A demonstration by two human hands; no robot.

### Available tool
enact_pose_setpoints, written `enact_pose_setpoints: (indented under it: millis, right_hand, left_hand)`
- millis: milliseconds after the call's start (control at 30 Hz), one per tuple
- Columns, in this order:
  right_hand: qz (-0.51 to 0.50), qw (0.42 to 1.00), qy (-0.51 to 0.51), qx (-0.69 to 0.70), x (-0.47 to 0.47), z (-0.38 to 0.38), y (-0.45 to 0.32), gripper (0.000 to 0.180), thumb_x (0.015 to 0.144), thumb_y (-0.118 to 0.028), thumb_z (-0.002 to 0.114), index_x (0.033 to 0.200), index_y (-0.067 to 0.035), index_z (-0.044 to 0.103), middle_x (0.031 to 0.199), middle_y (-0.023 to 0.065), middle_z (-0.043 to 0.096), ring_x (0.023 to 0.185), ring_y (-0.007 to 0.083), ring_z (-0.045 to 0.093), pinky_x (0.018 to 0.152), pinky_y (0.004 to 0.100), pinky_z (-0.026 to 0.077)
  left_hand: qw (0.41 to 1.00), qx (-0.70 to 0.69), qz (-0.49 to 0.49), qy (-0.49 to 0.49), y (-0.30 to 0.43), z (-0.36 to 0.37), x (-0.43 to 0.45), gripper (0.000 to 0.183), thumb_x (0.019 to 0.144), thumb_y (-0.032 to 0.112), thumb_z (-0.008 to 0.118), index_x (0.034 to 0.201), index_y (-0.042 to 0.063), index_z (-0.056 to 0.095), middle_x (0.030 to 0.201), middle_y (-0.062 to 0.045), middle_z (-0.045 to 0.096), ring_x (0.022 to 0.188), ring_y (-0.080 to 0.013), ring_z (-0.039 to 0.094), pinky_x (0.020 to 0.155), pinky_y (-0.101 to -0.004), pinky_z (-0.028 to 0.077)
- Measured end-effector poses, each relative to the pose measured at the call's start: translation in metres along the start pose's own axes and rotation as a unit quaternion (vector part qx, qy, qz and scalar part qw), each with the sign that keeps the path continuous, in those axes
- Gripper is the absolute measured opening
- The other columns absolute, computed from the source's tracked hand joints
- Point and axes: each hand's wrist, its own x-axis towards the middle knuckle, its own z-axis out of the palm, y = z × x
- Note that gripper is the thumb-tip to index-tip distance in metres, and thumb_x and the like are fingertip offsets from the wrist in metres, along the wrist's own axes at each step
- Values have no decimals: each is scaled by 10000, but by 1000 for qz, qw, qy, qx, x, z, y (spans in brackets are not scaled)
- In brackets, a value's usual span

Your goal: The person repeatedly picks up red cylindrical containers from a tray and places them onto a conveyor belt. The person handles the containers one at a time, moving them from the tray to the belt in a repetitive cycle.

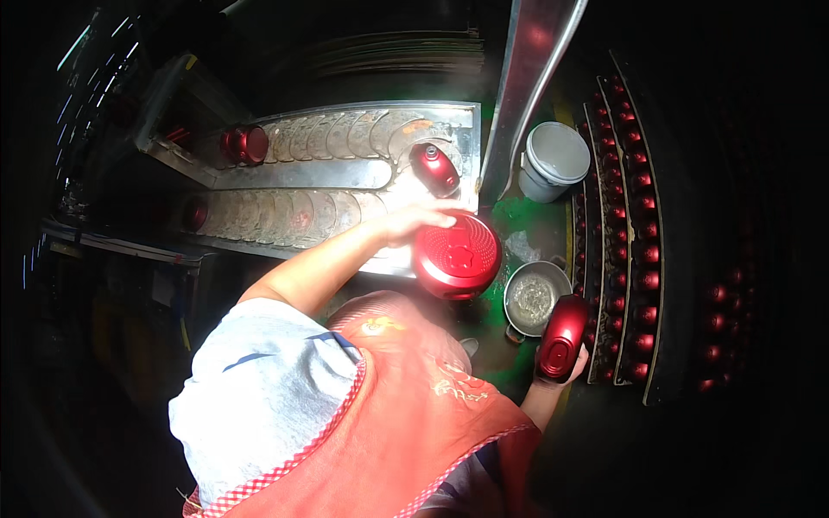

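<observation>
My left hand (pixel 414 223) grips the far edge of a glossy red round housing (pixel 457 256) at the near right corner of a conveyor. Its face carries a pattern of small holes and a raised emblem-like shape. Low on the right, my right hand (pixel 579 364) holds a second red housing (pixel 562 337), seen edge-on with an oval recess towards me. Past my left hand, one more red housing (pixel 435 170) rests tilted on the conveyor's bend, a small metal fitting on top. The conveyor of overlapping crescent plates (pixel 324 136) loops around a metal divider.
Other red housings (pixel 245 144) sit at the conveyor's far left. A metal post (pixel 537 71) rises beside its right end. On the green floor stand a white bucket (pixel 558 155) and a metal pot (pixel 536 298). Long racks (pixel 612 194) of red pieces line the right.
</observation>
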Motion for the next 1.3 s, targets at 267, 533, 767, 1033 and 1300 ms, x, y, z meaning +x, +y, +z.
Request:
enact_pose_setpoints:
  millis: [267, 533, 767, 1033, 1300]
  right_hand:
    - [-157, 717, -33, -679, 245, 122, 260, 601, 849, -75, 698, 1426, -74, 527, 1345, 162, 551, 1227, 273, 566, 1094, 363, 410]
    - [-94, 491, 32, -866, 414, 51, 505, 545, 824, -123, 709, 1325, -315, 611, 1349, 241, 440, 1305, 434, 431, 1039, 475, 458]
    - [-16, 398, -84, -913, 407, 47, 527, 729, 790, -146, 797, 1437, -340, 522, 1497, 288, 343, 1387, 478, 333, 1130, 509, 359]
    - [133, 688, -186, -688, 314, 98, 525, 602, 830, 22, 710, 1399, -82, 543, 1399, 162, 484, 1243, 258, 519, 1043, 398, 440]
    - [567, 681, -106, -451, 251, 52, 741, 744, 858, -45, 727, 1511, -2, 374, 1295, 122, 611, 1163, 216, 601, 976, 339, 492]
  left_hand:
    - [736, 440, 145, 494, 60, -240, -78, 618, 808, 190, 779, 1388, 296, 594, 1219, -174, 530, 1120, -303, 579, 1015, -387, 474]
    - [663, 471, 109, 571, 16, -365, -9, 585, 806, 143, 773, 1323, 371, 623, 1437, -181, 416, 1282, -403, 481, 1018, -462, 480]
    - [641, 433, 248, 583, 11, -374, -99, 478, 806, 99, 783, 1240, 287, 713, 1441, -185, 481, 1297, -353, 493, 1086, -401, 425]
    - [468, 159, -22, 869, -83, -417, -454, 344, 958, 155, 663, 1266, 2, 638, 1260, -137, 599, 1169, -233, 603, 977, -361, 519]
    - [657, 98, -133, 735, -137, -495, -464, 536, 942, 418, 666, 1284, 6, 648, 1258, -158, 651, 1155, -248, 627, 974, -378, 498]
